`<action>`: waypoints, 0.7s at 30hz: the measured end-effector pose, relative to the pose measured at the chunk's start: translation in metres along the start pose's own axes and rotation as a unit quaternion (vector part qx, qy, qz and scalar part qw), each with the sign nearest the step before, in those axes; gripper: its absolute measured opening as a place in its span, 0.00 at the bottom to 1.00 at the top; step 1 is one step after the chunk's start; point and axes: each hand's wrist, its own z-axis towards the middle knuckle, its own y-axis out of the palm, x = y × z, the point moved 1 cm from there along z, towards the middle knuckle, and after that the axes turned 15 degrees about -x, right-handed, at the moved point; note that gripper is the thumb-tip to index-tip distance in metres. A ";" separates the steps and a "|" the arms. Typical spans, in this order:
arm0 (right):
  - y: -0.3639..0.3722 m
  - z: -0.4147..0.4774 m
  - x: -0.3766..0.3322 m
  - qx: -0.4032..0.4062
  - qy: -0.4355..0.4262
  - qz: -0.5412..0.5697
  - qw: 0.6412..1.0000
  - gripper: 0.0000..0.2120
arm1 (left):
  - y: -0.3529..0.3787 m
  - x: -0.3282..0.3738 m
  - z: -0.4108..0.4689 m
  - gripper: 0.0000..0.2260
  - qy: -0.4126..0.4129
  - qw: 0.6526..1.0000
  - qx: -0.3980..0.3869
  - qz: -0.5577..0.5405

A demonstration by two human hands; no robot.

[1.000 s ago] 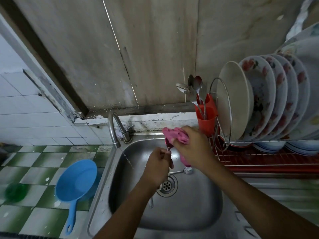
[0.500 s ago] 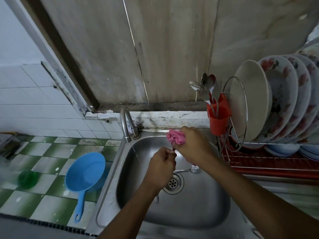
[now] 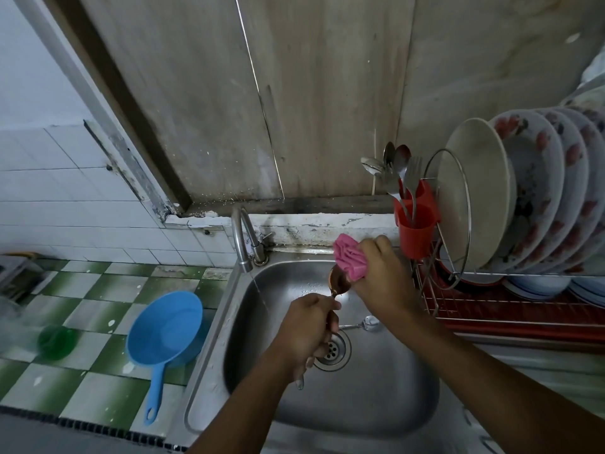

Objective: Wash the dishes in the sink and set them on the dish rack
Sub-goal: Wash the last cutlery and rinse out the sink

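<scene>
Spoon (image 3: pixel 339 283): bowl now uncovered at centre frame, previously hidden under the pink cloth (image 3: pixel 349 260).
Left hand (image 3: pixel 304 329): curled round the spoon handle.
Right hand (image 3: pixel 383 276): the cloth is gripped.

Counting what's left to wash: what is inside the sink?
A loose spoon lies beside the drain; the left hand grips a second spoon. Arms hide part of the sink floor.

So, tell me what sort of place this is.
Probably a home kitchen's washing-up corner: a steel sink with a tap, a dish rack beside it holding upright plates, and a red cutlery holder with spoons and a fork.
</scene>
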 end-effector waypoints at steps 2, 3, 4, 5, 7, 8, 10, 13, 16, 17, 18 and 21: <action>-0.006 0.004 0.002 0.034 0.033 0.091 0.995 0.12 | -0.006 0.000 0.000 0.09 -0.012 0.999 0.012 -0.034; -0.008 0.006 0.003 0.048 0.047 0.138 0.988 0.11 | -0.009 -0.001 0.000 0.10 -0.014 0.999 0.026 -0.033; -0.012 0.008 0.003 0.057 0.054 0.180 0.981 0.10 | -0.013 -0.002 0.000 0.09 -0.012 0.999 0.041 -0.006; -0.015 0.011 0.003 0.058 0.050 0.217 0.973 0.09 | -0.017 -0.003 0.001 0.09 -0.003 0.998 0.056 0.033; -0.021 0.019 0.000 0.027 0.040 0.248 0.967 0.06 | -0.020 -0.005 0.000 0.09 0.031 0.994 0.057 0.087; -0.022 0.022 -0.001 -0.003 0.041 0.239 0.970 0.05 | -0.019 -0.005 0.000 0.08 0.047 0.993 0.045 0.099; -0.020 0.026 -0.007 -0.072 0.051 0.193 0.977 0.07 | -0.015 -0.003 0.003 0.08 0.063 0.990 0.037 0.124; 0.001 0.005 -0.024 -0.129 -0.012 0.148 0.980 0.06 | -0.014 0.002 0.011 0.11 0.078 0.969 0.071 0.222; 0.010 -0.007 -0.027 -0.119 -0.083 0.104 0.984 0.07 | -0.015 0.001 0.015 0.14 0.103 0.957 0.075 0.261; 0.008 -0.001 -0.023 -0.096 -0.062 0.107 0.988 0.09 | -0.015 -0.001 0.014 0.14 0.107 0.957 0.078 0.260; 0.005 0.007 -0.018 -0.072 -0.019 0.121 0.990 0.09 | -0.015 -0.003 0.014 0.14 0.112 0.956 0.082 0.258; 0.003 0.014 -0.012 -0.051 0.045 0.180 0.981 0.07 | -0.014 -0.002 0.014 0.12 0.118 0.949 0.079 0.283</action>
